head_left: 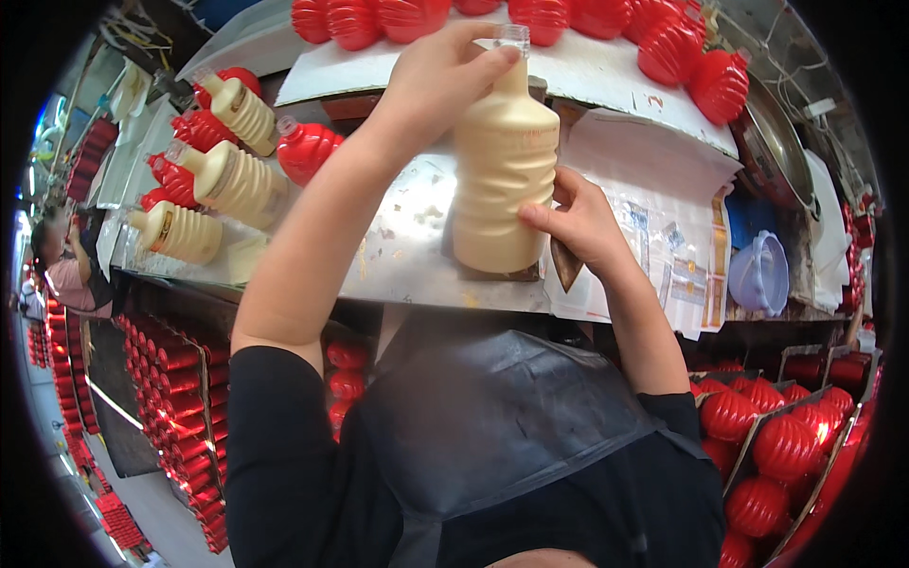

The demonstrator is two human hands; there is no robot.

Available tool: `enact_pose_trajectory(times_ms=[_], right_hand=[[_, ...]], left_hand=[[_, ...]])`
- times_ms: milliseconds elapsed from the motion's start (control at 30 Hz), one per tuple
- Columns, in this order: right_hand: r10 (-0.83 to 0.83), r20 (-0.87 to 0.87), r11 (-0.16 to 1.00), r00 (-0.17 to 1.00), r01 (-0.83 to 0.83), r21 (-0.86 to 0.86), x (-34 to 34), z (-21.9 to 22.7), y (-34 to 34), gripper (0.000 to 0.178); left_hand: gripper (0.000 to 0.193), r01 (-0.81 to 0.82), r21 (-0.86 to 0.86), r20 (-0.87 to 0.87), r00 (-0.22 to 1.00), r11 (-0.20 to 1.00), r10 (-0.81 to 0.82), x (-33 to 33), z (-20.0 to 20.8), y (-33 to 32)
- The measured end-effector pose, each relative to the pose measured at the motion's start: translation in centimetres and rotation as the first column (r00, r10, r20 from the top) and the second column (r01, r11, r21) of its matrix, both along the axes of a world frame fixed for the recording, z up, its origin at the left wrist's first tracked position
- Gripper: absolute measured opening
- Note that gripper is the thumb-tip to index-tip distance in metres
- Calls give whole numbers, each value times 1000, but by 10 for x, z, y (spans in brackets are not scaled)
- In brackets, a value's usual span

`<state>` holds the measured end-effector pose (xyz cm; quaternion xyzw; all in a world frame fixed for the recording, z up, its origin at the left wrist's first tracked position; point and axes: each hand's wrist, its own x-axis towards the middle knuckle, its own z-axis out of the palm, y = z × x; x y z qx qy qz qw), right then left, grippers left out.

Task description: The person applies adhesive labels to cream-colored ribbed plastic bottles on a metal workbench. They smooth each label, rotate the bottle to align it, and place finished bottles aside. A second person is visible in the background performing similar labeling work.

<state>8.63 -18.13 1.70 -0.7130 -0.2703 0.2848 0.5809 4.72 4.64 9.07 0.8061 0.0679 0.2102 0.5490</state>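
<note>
From where I stood, the metal-topped desk (pixel 407 256) spread widest, running beneath both sets of fingers. Beyond the left fingers (pixel 496 64) stretched a white board (pixel 346 74), with ribbed red containers (pixel 668 49) lined along it. Large printed sheets (pixel 653 208) covered the desk to the right of the right fingers (pixel 540 219). Between the two hands was the cream bottle (pixel 505 180), wavy-sided and neck up: the left thumb and index finger pinched it at the neck, while the right fingers curled round its lower right side, thumb pressed against the front. I couldn't tell whether its base touched the desk. Well to the left of the left fingers, three more cream-coloured bottles (pixel 244 185) leaned in my view, ribbed red ones behind them. Farther out from the right fingers, past the sheets, sat a lilac basin (pixel 757 275). Nearer the left forearm, a lone red bottle (pixel 308 150) showed its clear neck. Smallest of all, a brown pointed piece (pixel 565 266) showed just below the right fingers, close beside the held bottle.
</note>
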Motion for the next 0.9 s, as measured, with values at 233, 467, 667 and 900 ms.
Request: enact_pose_trajectory(times_ms=[233,467,667,900], right_hand=[[-81,-136,997,987,83,6,13,-28,5,54],[-106,88,994,990,109,-29,-4,-6,7,48],[-72,-82,961,994,91,263,-26,26,-18,35],[-35,-55,981,998,45,189,-23,22,-26,31]], left_hand=[[94,-75,-339,-204,979,938,4,-44,-89,-39],[85,17,-671,-11,999,741,-33,-50,-108,-45],[68,379,-795,533,809,-473,-248,-54,-129,-26],[69,477,-651,695,687,-590,-212,-56,-133,-31]])
